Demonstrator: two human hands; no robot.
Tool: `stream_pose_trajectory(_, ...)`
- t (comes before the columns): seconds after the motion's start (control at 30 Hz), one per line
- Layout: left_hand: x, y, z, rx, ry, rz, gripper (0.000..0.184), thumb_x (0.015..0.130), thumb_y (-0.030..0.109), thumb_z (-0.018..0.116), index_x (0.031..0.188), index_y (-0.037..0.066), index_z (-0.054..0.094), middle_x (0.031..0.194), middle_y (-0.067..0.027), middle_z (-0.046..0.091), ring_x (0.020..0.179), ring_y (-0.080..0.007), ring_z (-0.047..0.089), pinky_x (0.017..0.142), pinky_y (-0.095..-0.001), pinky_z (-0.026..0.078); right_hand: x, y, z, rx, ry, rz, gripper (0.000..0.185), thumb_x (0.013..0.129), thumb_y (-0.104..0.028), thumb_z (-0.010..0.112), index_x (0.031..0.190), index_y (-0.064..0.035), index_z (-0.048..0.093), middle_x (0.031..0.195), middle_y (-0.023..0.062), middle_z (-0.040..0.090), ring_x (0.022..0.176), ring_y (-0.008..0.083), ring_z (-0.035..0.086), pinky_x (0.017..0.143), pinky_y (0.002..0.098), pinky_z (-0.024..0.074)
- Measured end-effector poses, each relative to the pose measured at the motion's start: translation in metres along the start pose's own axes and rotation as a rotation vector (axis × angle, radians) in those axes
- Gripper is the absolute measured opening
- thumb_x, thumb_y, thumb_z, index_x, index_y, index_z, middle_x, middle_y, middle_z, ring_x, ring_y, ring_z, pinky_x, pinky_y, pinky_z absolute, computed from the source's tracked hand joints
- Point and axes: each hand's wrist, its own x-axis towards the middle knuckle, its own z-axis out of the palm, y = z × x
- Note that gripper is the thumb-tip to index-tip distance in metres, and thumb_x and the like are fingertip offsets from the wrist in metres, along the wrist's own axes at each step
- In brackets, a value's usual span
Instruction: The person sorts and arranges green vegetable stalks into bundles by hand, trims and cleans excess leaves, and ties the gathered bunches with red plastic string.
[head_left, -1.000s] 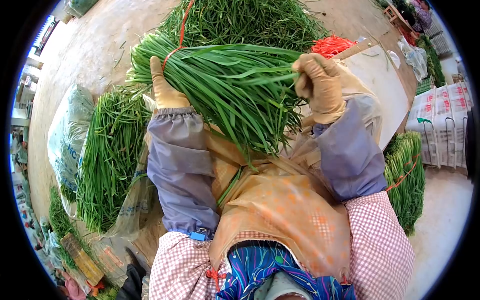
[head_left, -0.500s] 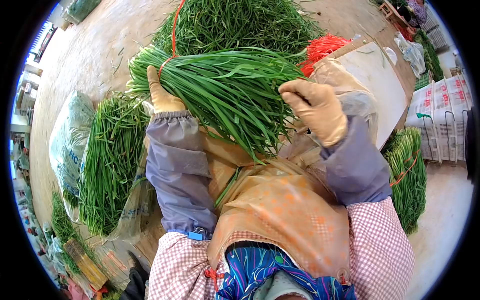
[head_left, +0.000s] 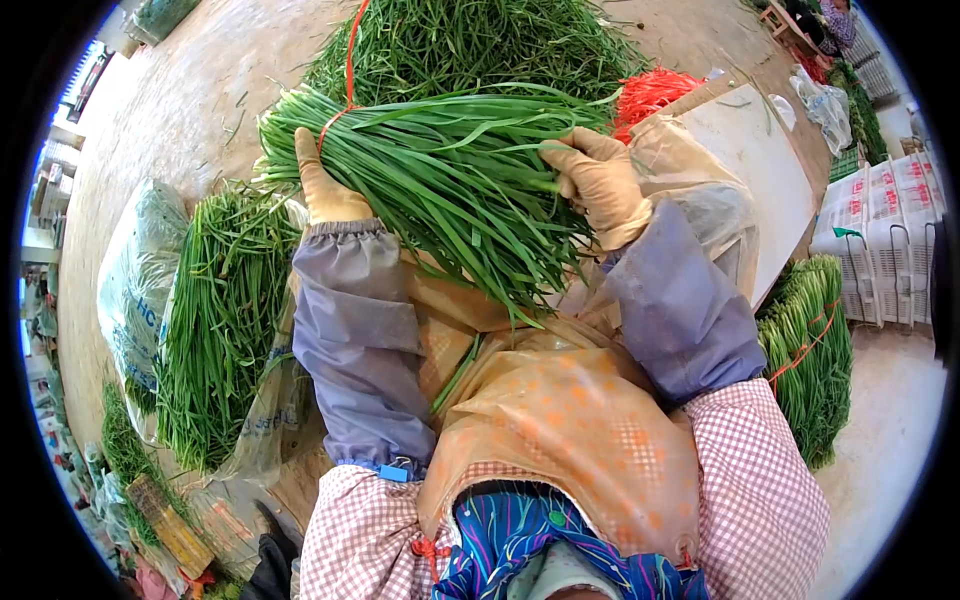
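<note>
A thick bunch of garlic chives [head_left: 430, 165] lies crosswise in front of me, cut pale ends to the left and leaf tips to the right. A red tie [head_left: 334, 122] circles it near the cut ends. My left hand [head_left: 328, 188], in a tan glove, grips the bunch from below, thumb up beside the tie; its fingers are hidden under the stalks. At the leafy end my right hand [head_left: 600, 187], also gloved, has its fingers curled and pinched on some leaves. Behind the bunch rises a big heap of loose chives [head_left: 470, 50].
Red ties [head_left: 655, 95] lie in a pile beside a pale board [head_left: 750, 150]. More chives [head_left: 215, 340] stand at my left next to a plastic bag [head_left: 140, 270]. A tied bundle [head_left: 808, 360] and white crates [head_left: 880, 240] are at right. Another person [head_left: 835, 25] is far off.
My right hand has moved left and slightly up, from the edge of the leaf tips onto the leaves. My left hand and the bunch have barely shifted.
</note>
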Motion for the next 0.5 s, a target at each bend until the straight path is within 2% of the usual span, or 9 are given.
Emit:
stream_pose_trajectory(0.07,0.001,0.0,-0.002,-0.02,-0.021,0.001,0.06,0.086,0.057,0.058,0.109,0.001,0.064,0.107,-0.0168,0.067,0.094,-0.0347,0.065,0.086,-0.0524,0.054,-0.008,-0.011,-0.016,0.24,-0.212,0.166,0.008,0.085,-0.013,0.07,0.085,-0.0046,0.069,0.056,0.0001,0.056,0.043,0.0056,0.044,0.04,0.0222,0.0316)
stream_pose_trajectory(0.13,-0.001,0.002,0.003,-0.041,-0.051,-0.035,0.058,0.087,0.056,0.057,0.108,0.002,0.065,0.106,-0.0167,0.068,0.093,-0.0344,0.065,0.084,-0.0516,0.054,-0.032,-0.022,-0.012,0.083,-0.285,0.181,0.005,0.082,-0.008,0.073,0.081,-0.0045,0.068,0.055,0.0003,0.056,0.042,0.0067,0.045,0.039,0.0229,0.0316)
stream_pose_trajectory(0.2,-0.009,0.002,0.009,-0.057,-0.077,-0.112,0.055,0.088,0.054,0.057,0.106,0.003,0.066,0.104,-0.016,0.069,0.089,-0.0334,0.067,0.081,-0.0497,0.056,-0.049,-0.018,-0.007,-0.109,-0.299,-0.042,0.007,0.081,-0.006,0.074,0.083,-0.0025,0.068,0.058,0.0006,0.058,0.044,0.0071,0.048,0.04,0.0234,0.0347)
stream_pose_trajectory(0.23,-0.002,0.003,0.002,-0.126,-0.189,-0.191,0.057,0.088,0.055,0.057,0.107,0.002,0.066,0.103,-0.016,0.069,0.09,-0.0331,0.067,0.08,-0.05,0.056,-0.051,-0.019,-0.009,-0.235,-0.325,-0.305,0.007,0.08,-0.005,0.074,0.083,-0.0017,0.068,0.059,0.0012,0.059,0.044,0.0076,0.049,0.04,0.0237,0.0357)
stream_pose_trajectory(0.27,-0.001,0.001,0.001,-0.126,-0.176,-0.184,0.058,0.087,0.056,0.057,0.107,0.002,0.066,0.103,-0.016,0.069,0.089,-0.0332,0.067,0.08,-0.0501,0.057,-0.053,-0.023,-0.013,-0.359,-0.347,-0.568,0.008,0.08,-0.004,0.074,0.083,-0.0009,0.068,0.059,0.0017,0.059,0.045,0.008,0.05,0.041,0.0241,0.0367)
stream_pose_trajectory(0.33,-0.001,-0.002,0.005,-0.124,-0.152,-0.169,0.059,0.086,0.057,0.058,0.107,0.002,0.066,0.101,-0.0159,0.069,0.088,-0.0335,0.068,0.08,-0.0503,0.057,-0.065,-0.036,-0.019,-0.336,-0.344,-0.712,0.007,0.08,-0.002,0.073,0.083,0.0,0.068,0.06,0.0027,0.06,0.045,0.0091,0.051,0.041,0.0246,0.038)
stream_pose_trajectory(0.4,-0.004,-0.003,0.007,-0.053,-0.115,-0.087,0.061,0.085,0.058,0.059,0.109,0.002,0.065,0.103,-0.0163,0.069,0.09,-0.0335,0.067,0.081,-0.0498,0.057,-0.089,-0.052,-0.028,-0.05,-0.294,-0.465,0.004,0.082,-0.002,0.07,0.084,0.0001,0.067,0.058,0.0036,0.059,0.045,0.0103,0.052,0.042,0.0249,0.0384)
stream_pose_trajectory(0.47,-0.001,-0.005,0.006,-0.015,-0.077,-0.024,0.061,0.085,0.058,0.059,0.11,0.002,0.065,0.104,-0.0165,0.068,0.09,-0.0336,0.067,0.082,-0.0495,0.056,-0.081,-0.055,-0.053,0.474,-0.547,-0.489,0.006,0.085,0.0,0.065,0.091,0.0011,0.066,0.054,0.003,0.054,0.045,0.0104,0.052,0.041,0.0248,0.0385)
stream_pose_trajectory(0.5,-0.002,-0.004,0.006,-0.032,-0.094,-0.048,0.061,0.085,0.058,0.059,0.11,0.002,0.065,0.105,-0.0165,0.068,0.091,-0.0336,0.067,0.082,-0.0494,0.056,-0.079,-0.06,-0.066,0.404,-0.474,-0.454,0.008,0.087,-0.001,0.063,0.094,0.0005,0.066,0.055,0.0027,0.054,0.047,0.0096,0.053,0.041,0.0249,0.0387)
